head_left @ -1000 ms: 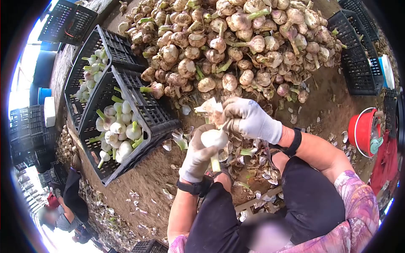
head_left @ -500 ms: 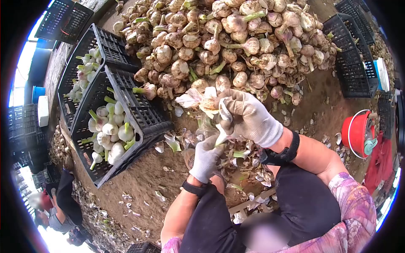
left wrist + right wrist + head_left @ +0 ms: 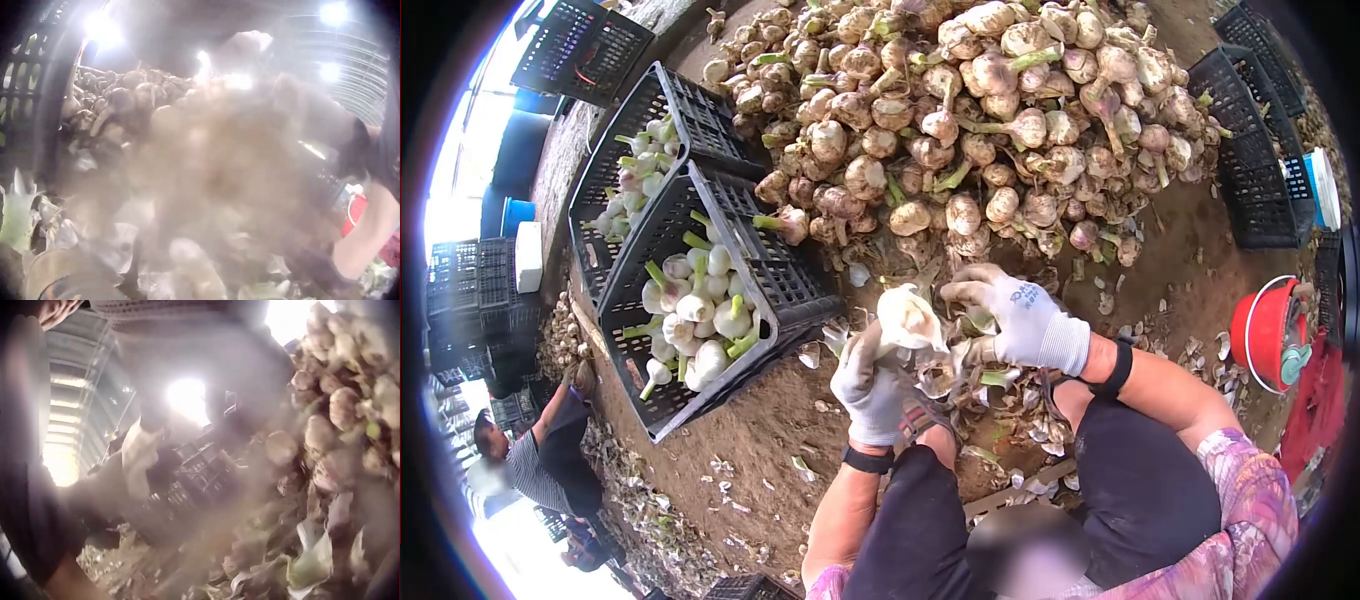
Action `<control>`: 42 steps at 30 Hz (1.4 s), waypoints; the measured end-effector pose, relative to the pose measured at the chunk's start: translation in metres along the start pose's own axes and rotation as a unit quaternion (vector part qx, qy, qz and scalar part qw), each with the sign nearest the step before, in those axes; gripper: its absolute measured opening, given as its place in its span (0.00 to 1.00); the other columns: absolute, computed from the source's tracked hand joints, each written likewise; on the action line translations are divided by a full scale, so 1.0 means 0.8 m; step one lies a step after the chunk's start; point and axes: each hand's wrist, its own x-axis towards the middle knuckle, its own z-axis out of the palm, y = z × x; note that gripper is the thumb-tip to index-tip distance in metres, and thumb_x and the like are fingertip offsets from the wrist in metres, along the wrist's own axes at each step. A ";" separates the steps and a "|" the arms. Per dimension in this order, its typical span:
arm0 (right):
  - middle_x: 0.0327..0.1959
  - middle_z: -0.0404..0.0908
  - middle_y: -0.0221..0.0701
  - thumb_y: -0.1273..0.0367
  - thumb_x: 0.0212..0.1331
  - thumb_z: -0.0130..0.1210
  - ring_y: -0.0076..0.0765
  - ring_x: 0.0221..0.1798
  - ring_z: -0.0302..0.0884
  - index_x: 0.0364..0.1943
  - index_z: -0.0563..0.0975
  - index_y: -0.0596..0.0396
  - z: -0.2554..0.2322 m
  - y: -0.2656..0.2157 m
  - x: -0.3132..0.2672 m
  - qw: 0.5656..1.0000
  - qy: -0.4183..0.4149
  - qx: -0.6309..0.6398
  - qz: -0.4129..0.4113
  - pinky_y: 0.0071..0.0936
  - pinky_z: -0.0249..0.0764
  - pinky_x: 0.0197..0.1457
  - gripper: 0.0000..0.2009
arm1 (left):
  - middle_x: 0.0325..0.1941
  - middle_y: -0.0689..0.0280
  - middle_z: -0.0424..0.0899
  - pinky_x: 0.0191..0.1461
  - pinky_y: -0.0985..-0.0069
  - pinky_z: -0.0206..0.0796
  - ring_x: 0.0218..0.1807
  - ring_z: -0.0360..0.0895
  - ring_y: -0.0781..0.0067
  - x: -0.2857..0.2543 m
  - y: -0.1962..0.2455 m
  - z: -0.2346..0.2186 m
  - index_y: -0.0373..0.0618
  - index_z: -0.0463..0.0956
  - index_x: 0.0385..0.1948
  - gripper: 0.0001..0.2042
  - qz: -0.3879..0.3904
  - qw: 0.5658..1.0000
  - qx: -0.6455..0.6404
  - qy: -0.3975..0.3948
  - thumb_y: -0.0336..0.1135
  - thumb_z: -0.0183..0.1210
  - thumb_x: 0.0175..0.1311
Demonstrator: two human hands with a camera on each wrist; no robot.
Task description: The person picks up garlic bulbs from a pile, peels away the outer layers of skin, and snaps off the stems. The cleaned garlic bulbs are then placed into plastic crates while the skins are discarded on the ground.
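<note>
My gloved left hand (image 3: 870, 398) grips a garlic bulb (image 3: 908, 316) by its stem, with the white, peeled root end turned up. To the right of the bulb, my gloved right hand (image 3: 1025, 318) has its thumb and fingers spread apart, fingertips pointing at the bulb. Pale husk scraps (image 3: 995, 378) lie on the ground below both hands. In the left wrist view a haze blurs the middle, and only part of the bulb (image 3: 249, 42) shows at the top. The right wrist view is hazy too, with a pale piece of the bulb (image 3: 139, 456) left of centre.
A large heap of unpeeled garlic (image 3: 960, 130) lies ahead. At the left, a black crate (image 3: 795, 305) holds cleaned bulbs (image 3: 695, 305), and another crate (image 3: 585, 215) stands behind it. A red bucket (image 3: 1262, 335) and black crates (image 3: 1255, 160) stand at the right. Another person (image 3: 550, 450) sits far left.
Loose papery skin has come off the bulb and left the right hand. The bulb, now whiter, has turned root end up in the left hand. The right hand has moved right and its fingers have spread.
</note>
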 end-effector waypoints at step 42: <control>0.54 0.74 0.36 0.67 0.55 0.63 0.28 0.55 0.72 0.57 0.72 0.58 0.034 -0.010 0.020 0.863 0.014 0.498 0.084 0.27 0.70 0.58 0.24 | 0.43 0.65 0.83 0.53 0.76 0.67 0.45 0.76 0.77 -0.012 0.009 -0.030 0.34 0.79 0.44 0.12 -0.114 0.978 -0.173 0.010 0.22 0.63 0.57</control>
